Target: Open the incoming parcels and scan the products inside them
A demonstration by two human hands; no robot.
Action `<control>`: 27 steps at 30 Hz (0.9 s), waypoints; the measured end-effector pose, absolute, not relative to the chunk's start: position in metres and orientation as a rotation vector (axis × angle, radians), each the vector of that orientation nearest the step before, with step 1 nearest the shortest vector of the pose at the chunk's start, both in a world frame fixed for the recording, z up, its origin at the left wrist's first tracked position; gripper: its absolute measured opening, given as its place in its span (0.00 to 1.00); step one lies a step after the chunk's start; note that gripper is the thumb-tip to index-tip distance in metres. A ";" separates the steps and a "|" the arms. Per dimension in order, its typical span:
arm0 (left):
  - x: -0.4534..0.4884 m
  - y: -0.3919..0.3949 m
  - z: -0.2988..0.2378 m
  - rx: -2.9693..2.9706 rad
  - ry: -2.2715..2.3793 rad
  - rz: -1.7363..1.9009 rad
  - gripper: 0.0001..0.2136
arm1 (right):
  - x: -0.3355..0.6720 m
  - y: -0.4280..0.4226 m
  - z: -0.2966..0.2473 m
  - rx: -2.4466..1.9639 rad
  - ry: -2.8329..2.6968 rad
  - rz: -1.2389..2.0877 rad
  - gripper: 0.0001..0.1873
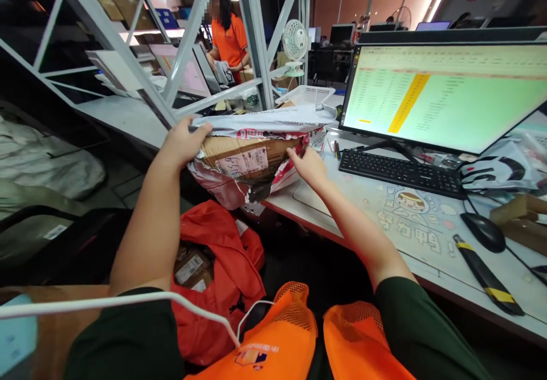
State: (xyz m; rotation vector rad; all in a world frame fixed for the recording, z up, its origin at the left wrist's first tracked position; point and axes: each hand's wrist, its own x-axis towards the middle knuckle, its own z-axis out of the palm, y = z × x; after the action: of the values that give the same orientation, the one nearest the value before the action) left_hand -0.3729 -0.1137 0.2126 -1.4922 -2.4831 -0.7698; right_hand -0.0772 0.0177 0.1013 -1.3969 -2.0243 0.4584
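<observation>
A cardboard box (273, 163) with a label and handwritten marks shows through the torn front of a white and red plastic mailer bag (265, 122). My left hand (183, 142) grips the bag at its left end, thumb over the top edge. At the right end, my right hand (308, 166) is closed on the torn edge of the bag, near the box's corner. The parcel is held at the desk's edge, partly over a red bag (222, 272) on the floor side, which has a smaller brown parcel (194, 269) inside.
A monitor (444, 95), keyboard (397, 172), mouse (482, 232) and black-and-yellow utility knife (487, 274) are on the desk to the right. Grey metal frame posts (256, 38) rise behind the parcel. A white cable (128, 300) crosses low in front. A person in orange (231, 38) stands beyond.
</observation>
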 end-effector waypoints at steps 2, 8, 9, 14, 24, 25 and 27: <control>-0.368 -0.117 0.221 -1.546 -2.523 -0.603 0.28 | -0.089 0.031 0.105 -1.383 -2.005 0.469 0.29; -0.337 -0.103 0.246 -1.629 -2.419 -0.150 0.37 | -0.099 0.052 0.107 -1.251 -2.039 0.496 0.16; -0.324 -0.097 0.246 -1.635 -2.354 -0.158 0.37 | -0.098 0.051 0.107 -1.235 -2.044 0.503 0.15; -0.238 -0.045 0.224 -1.914 -1.819 -0.174 0.32 | -0.077 0.039 0.103 -1.172 -2.053 0.538 0.16; -0.190 0.021 0.227 -2.054 -1.551 0.008 0.18 | -0.044 0.035 0.137 -1.402 -1.957 0.200 0.30; -0.186 0.019 0.230 -2.053 -1.547 0.031 0.19 | -0.048 0.036 0.143 -1.416 -1.998 0.134 0.29; -0.181 0.017 0.236 -2.042 -1.542 0.082 0.19 | -0.053 0.037 0.152 -1.382 -2.099 0.048 0.24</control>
State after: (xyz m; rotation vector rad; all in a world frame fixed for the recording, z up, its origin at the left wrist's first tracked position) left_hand -0.1810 0.0175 0.2358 -2.0421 -1.5421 0.0817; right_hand -0.0530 0.0371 0.1521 -1.3817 -2.0988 0.0476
